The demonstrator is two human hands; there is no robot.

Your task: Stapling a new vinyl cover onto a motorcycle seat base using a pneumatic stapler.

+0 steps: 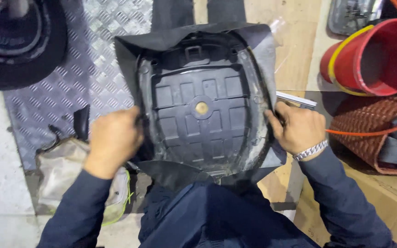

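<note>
I see my left hand [113, 138] closed on the left edge of the black cover [265, 46] wrapped round the upturned seat base [201, 108], which rests on my lap. My right hand [299, 128] grips the cover's right edge. A red bucket [377, 57] stands farther right.

Two bare hands, left hand [112, 138], right hand [299, 128], long dark navy sleeves [341, 202] to the wrists, silver link bracelet [311, 150] on the right wrist, navy trousers [207, 216] below
</note>
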